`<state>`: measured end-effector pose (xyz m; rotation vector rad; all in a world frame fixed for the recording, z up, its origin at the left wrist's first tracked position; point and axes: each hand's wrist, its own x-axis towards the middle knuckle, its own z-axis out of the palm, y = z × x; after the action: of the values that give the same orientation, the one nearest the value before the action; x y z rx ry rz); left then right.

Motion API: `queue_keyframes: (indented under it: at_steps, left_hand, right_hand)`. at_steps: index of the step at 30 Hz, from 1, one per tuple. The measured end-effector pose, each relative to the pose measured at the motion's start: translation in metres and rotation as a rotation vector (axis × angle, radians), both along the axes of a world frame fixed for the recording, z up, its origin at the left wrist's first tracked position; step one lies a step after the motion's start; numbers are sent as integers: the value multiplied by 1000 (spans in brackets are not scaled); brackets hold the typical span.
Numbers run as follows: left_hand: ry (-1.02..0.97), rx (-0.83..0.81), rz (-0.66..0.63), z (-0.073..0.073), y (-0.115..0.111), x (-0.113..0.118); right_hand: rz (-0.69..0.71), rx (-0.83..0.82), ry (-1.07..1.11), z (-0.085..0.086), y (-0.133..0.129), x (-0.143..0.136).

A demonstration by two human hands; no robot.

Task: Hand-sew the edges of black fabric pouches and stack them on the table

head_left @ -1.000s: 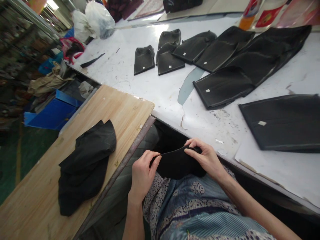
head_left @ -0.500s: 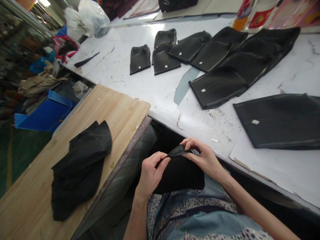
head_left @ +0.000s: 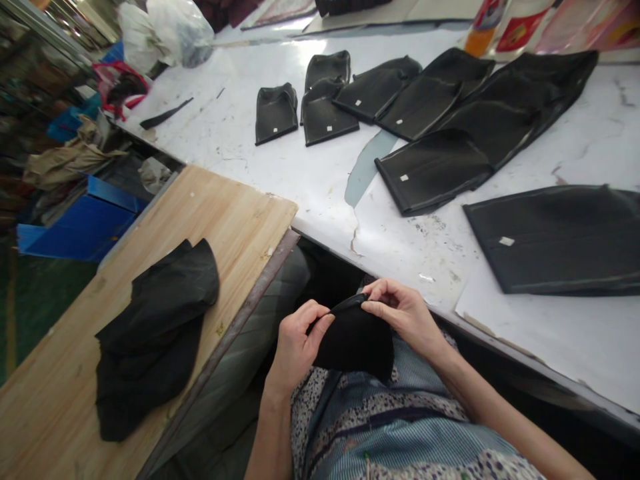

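Noted at 11 o'clock from the centre of view: whitish plastic bags [head_left: 177, 33] at the far edge of the white worktop [head_left: 240, 177], with a red-and-white bag [head_left: 123, 90] and a narrow dark strip [head_left: 165, 115] at 10 o'clock, the latter lying flat on the surface. At 9 o'clock, a blue box [head_left: 75, 227] sits below rumpled tan cloth [head_left: 65, 159]. At 1 o'clock stands an item with an orange lower part [head_left: 481, 32], beside a red-labelled container [head_left: 520, 30]; pink packaging [head_left: 583, 30] lies at 2 o'clock, contents indistinct.

hands [head_left: 296, 339]: 2 | black cloth piece [head_left: 356, 337] held: 1 | white labels [head_left: 507, 241]: 6 | wooden board [head_left: 235, 203]: 1
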<state>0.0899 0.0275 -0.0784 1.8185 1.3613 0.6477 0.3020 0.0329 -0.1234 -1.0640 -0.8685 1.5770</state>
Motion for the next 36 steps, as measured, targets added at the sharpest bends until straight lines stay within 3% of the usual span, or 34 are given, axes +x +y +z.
queue_keyframes:
  at_steps: [16,25,33,36]
  left_hand:
    - [-85,-86,-10,2,-1,-3]
    - [-89,-113,-6,0,1,-4]
    - [13,-89,-42,7,3,8]
    - [-2,-53,19,6,3,20]
  right_hand:
    - [112,-114,53,4,0,4]
    - [122,-88,21,4,2,4]
    - [173,57,-64,11,2,-7]
    - [163,172,-132,16,0,-13]
